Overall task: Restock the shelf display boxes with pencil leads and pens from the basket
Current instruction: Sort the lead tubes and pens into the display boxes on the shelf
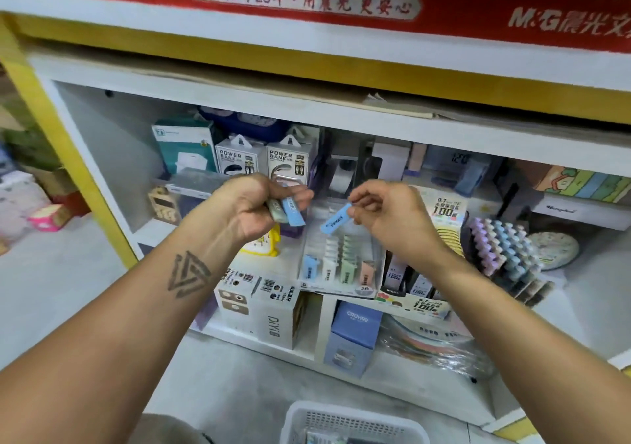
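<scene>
My left hand (254,206) grips a small bunch of pencil lead cases (288,212), blue and grey-green ones. My right hand (386,213) pinches a single blue lead case (336,223) by its upper end, tilted, just above the clear display box (341,259). That box stands on the shelf and holds rows of pastel lead cases in blue, white, green and pink. A white basket (351,423) lies on the floor at the bottom edge, below my arms.
Right of the clear box stands a "0.7 100" lead display box (418,290) and a rack of pastel items (508,252). Power bank boxes (259,160) line the shelf back. A white "DIY" carton (269,310) and a blue box (355,334) occupy the lower shelf.
</scene>
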A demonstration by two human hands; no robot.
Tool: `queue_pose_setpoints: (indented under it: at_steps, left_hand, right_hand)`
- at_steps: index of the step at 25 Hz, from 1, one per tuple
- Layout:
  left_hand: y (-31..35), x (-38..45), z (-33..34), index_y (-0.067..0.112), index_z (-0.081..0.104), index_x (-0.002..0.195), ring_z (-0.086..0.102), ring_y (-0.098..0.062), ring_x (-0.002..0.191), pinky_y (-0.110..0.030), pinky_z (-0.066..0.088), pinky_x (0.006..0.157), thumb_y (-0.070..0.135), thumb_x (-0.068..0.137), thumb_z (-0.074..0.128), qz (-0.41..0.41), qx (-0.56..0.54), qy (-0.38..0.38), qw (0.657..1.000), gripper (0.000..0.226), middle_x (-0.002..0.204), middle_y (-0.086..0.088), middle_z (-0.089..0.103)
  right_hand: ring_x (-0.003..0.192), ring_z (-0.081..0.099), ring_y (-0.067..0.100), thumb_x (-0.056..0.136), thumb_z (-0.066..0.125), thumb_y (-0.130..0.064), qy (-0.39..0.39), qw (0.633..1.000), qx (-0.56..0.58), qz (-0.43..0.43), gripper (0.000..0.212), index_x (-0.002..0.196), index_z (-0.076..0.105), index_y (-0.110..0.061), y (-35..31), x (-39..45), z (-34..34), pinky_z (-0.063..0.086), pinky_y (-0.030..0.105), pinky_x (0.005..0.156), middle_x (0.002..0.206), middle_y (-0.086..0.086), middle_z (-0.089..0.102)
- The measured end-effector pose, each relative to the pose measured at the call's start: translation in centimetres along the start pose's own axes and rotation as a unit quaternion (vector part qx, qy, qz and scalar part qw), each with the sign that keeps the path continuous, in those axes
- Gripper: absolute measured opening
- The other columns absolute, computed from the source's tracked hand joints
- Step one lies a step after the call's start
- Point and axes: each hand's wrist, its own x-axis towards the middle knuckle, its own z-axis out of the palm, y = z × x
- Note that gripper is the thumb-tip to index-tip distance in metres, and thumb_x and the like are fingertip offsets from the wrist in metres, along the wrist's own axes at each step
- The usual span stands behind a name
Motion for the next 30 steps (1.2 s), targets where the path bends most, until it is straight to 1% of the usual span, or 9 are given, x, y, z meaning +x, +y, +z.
queue_pose_setpoints:
  at_steps: [3, 5, 11, 17, 21, 24, 26, 28, 30]
  left_hand:
    - [0.2, -0.3, -1.0, -0.008, 0.048, 0.125, 0.059, -0.039, 0.117, -0.051, 0.049, 0.095, -0.012, 0.098, 0.035, -0.016, 0.033, -0.003, 0.999, 0.031, 0.134, -0.028, 0.055]
    - [0.2, -0.5, -1.6, -0.006, 0.043, 0.122, 0.056, -0.045, 0.12, -0.053, 0.047, 0.095, -0.014, 0.097, 0.035, -0.013, 0.034, 0.008, 0.999, 0.028, 0.13, -0.035, 0.054]
    - [0.6, -1.0, -3.0, -0.004, 0.051, 0.102, 0.062, -0.044, 0.107, -0.048, 0.051, 0.085, -0.015, 0.096, 0.037, -0.003, 0.065, 0.008, 0.998, 0.018, 0.12, -0.037, 0.057]
    - [0.6, -1.8, -3.2, -0.005, 0.055, 0.108, 0.067, -0.036, 0.082, -0.049, 0.052, 0.084, -0.018, 0.094, 0.042, 0.016, 0.082, 0.022, 0.996, 0.023, 0.088, -0.028, 0.063]
    - [0.6, -2.2, -3.2, -0.006, 0.054, 0.12, 0.067, -0.033, 0.078, -0.049, 0.052, 0.083, -0.017, 0.094, 0.044, 0.028, 0.081, 0.03, 0.996, 0.03, 0.081, -0.024, 0.065]
    - [0.6, -2.4, -3.2, -0.008, 0.054, 0.123, 0.067, -0.033, 0.079, -0.051, 0.053, 0.087, -0.016, 0.092, 0.048, 0.035, 0.085, 0.026, 0.995, 0.032, 0.083, -0.023, 0.065]
    - [0.6, -2.4, -3.1, -0.009, 0.057, 0.12, 0.067, -0.034, 0.083, -0.052, 0.052, 0.092, -0.016, 0.091, 0.05, 0.042, 0.085, 0.019, 0.995, 0.031, 0.087, -0.024, 0.065]
    - [0.6, -2.5, -2.9, -0.009, 0.06, 0.109, 0.067, -0.034, 0.084, -0.049, 0.056, 0.087, -0.016, 0.09, 0.051, 0.04, 0.077, 0.003, 0.996, 0.023, 0.09, -0.024, 0.065]
    - [0.5, -2.6, -2.6, -0.008, 0.06, 0.099, 0.069, -0.033, 0.077, -0.043, 0.061, 0.073, -0.018, 0.089, 0.051, 0.039, 0.077, -0.011, 0.996, 0.017, 0.088, -0.023, 0.064]
  right_hand:
    - [0.078, 0.064, 0.0, 0.087, 0.075, -0.015, -0.067, 0.992, -0.091, -0.052, 0.015, 0.092, 0.071, -0.029, -0.4, 0.1, 2.7, 0.056, 0.021, 0.074, 0.082, -0.014, 0.068]
    - [0.081, 0.064, 0.002, 0.089, 0.073, -0.016, -0.099, 0.98, -0.154, -0.072, 0.012, 0.094, 0.07, -0.027, -0.1, 0.0, 3.9, 0.057, 0.029, 0.078, 0.085, -0.014, 0.069]
    - [0.085, 0.065, 0.014, 0.09, 0.071, -0.022, -0.128, 0.96, -0.237, -0.08, 0.005, 0.093, 0.07, -0.025, -0.7, -0.3, 5.3, 0.055, 0.034, 0.077, 0.089, -0.008, 0.071]
    - [0.087, 0.064, 0.013, 0.09, 0.071, -0.022, -0.169, 0.944, -0.272, -0.08, 0.007, 0.095, 0.073, -0.027, -2.1, 0.2, 5.3, 0.053, 0.033, 0.081, 0.091, -0.012, 0.073]
    - [0.091, 0.065, 0.013, 0.091, 0.071, -0.024, -0.179, 0.942, -0.273, -0.073, 0.007, 0.097, 0.074, -0.028, -2.1, 0.0, 5.4, 0.053, 0.032, 0.082, 0.095, -0.012, 0.073]
    - [0.103, 0.063, 0.012, 0.097, 0.063, -0.025, -0.234, 0.919, -0.31, -0.073, 0.017, 0.11, 0.074, -0.029, -1.9, -0.1, 5.4, 0.051, 0.03, 0.09, 0.109, -0.013, 0.072]
    - [0.1, 0.062, 0.008, 0.098, 0.058, -0.021, -0.232, 0.935, -0.263, -0.055, 0.022, 0.114, 0.073, -0.03, -2.3, 0.2, 5.3, 0.049, 0.023, 0.084, 0.11, -0.016, 0.069]
    - [0.08, 0.065, 0.006, 0.098, 0.061, -0.02, -0.169, 0.983, -0.069, 0.029, 0.019, 0.109, 0.071, -0.031, -3.4, 0.4, 5.0, 0.05, 0.019, 0.07, 0.098, -0.014, 0.073]
    - [0.068, 0.065, 0.009, 0.095, 0.066, -0.021, -0.107, 0.986, 0.106, 0.077, 0.013, 0.106, 0.068, -0.028, -4.6, 0.7, 4.6, 0.05, 0.024, 0.063, 0.086, -0.005, 0.077]
